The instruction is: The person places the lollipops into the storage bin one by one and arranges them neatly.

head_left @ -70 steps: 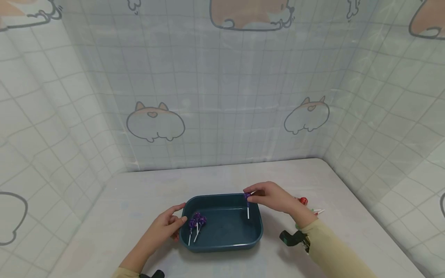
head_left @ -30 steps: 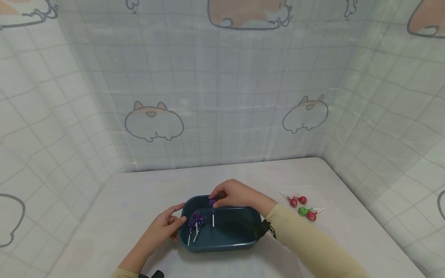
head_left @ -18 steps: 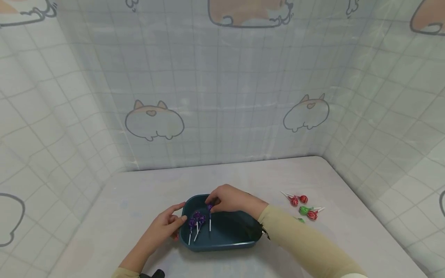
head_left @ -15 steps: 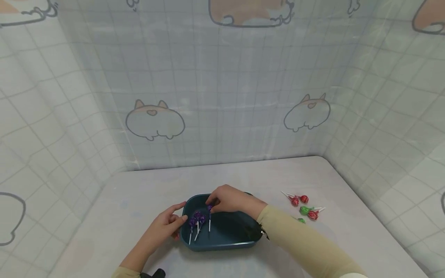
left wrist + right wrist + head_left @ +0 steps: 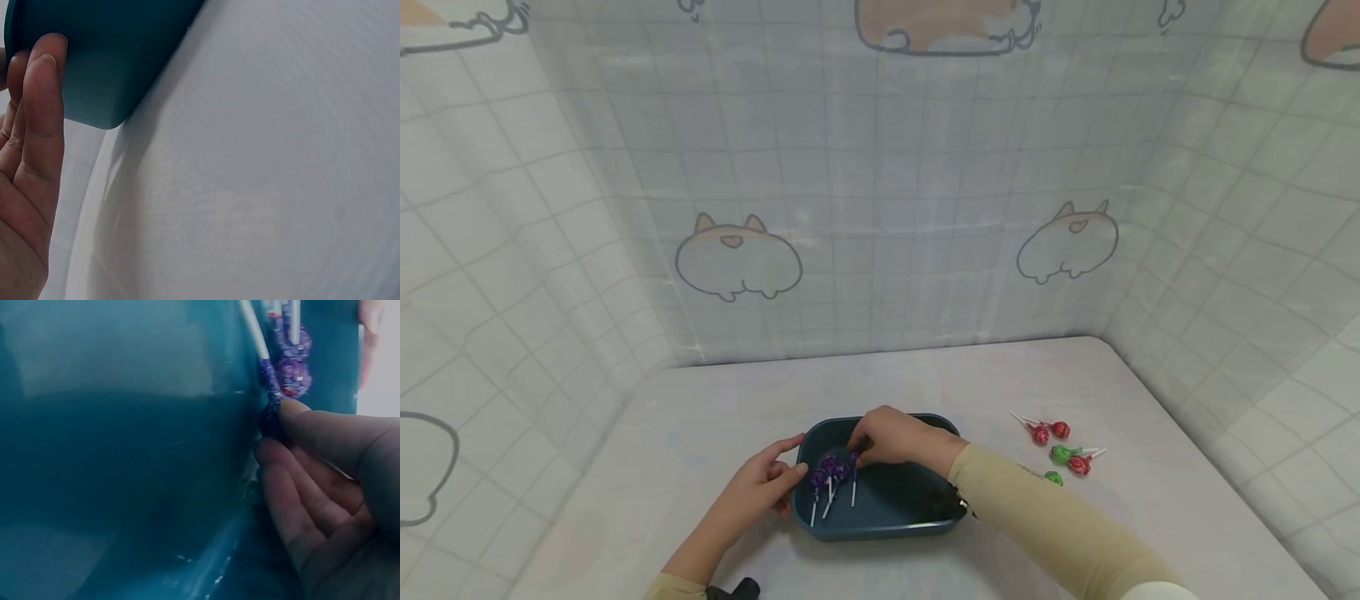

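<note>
A dark teal plastic tub (image 5: 887,532) stands on the table. My left hand (image 5: 762,479) grips its left end, thumb at the rim and fingers along the outside; the left wrist view shows those fingers (image 5: 44,94) against the outer wall. Inside the tub, my right hand (image 5: 891,437) pinches a purple-wrapped lollipop (image 5: 853,490) by its head, between thumb and fingers. Its white stick points toward the near side. Just left of it lies a bunch of purple lollipops (image 5: 827,471), heads together. In the right wrist view the pinched lollipop (image 5: 270,378) is close beside the others.
To the right of the tub, red lollipops (image 5: 1040,434) and a green lollipop (image 5: 1060,454) lie loose on the white table (image 5: 715,400). Another green lollipop (image 5: 1054,477) is partly hidden by the right sleeve. A patterned curtain (image 5: 880,292) rises behind and at both sides.
My right hand has carried the purple lollipop leftward across the tub, then lowered it beside the purple bunch. The left hand has stayed on the tub's left end.
</note>
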{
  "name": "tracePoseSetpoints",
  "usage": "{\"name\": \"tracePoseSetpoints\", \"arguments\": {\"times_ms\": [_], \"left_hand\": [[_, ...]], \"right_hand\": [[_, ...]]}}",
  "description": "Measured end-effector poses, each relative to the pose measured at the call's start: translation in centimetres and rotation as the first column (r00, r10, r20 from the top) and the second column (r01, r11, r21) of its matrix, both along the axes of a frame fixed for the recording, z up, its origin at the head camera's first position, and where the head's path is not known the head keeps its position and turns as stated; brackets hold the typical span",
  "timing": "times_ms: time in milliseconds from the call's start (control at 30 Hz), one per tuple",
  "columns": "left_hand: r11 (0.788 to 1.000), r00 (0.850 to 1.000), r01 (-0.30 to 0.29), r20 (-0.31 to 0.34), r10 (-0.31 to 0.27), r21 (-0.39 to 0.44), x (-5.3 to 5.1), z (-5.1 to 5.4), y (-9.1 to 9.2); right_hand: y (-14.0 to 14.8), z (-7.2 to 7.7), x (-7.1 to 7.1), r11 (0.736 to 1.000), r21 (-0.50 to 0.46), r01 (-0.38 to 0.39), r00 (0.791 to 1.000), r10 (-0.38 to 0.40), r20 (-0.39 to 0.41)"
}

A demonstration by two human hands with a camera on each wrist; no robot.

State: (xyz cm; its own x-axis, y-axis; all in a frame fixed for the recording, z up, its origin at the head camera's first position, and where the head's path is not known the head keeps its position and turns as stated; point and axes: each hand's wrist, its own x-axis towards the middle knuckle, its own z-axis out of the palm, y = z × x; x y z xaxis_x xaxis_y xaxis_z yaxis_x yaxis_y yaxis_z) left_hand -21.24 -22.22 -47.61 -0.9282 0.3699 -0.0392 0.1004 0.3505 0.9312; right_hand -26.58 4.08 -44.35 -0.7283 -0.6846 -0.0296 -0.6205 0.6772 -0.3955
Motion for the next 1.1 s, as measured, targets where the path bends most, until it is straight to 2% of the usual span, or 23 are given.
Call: {"name": "tracePoseSetpoints", "arguments": {"times_ms": [167, 333, 733, 1100], "left_hand": [[1.000, 1.000, -0.008, 0.004, 0.008, -0.007, 0.1, 0.2, 0.2], [1.000, 1.000, -0.017, 0.009, 0.017, -0.011, 0.1, 0.1, 0.3], [1.000, 1.000, -0.023, 0.010, 0.023, -0.015, 0.2, 0.3, 0.4], [1.000, 1.000, -0.007, -0.007, 0.007, -0.008, 0.3, 0.2, 0.3]], "right_hand": [[0.0, -0.7, 0.0, 1.000, -0.014, 0.007, 1.000, -0.007, 0.000], [0.1, -0.7, 0.0, 0.999, -0.032, -0.010, 1.000, 0.009, -0.011], [0.6, -0.1, 0.2, 0.999, -0.042, -0.016, 0.999, 0.017, 0.028], [2.0, 1.4, 0.1, 0.993, -0.115, -0.012, 0.997, 0.020, 0.071]]}}
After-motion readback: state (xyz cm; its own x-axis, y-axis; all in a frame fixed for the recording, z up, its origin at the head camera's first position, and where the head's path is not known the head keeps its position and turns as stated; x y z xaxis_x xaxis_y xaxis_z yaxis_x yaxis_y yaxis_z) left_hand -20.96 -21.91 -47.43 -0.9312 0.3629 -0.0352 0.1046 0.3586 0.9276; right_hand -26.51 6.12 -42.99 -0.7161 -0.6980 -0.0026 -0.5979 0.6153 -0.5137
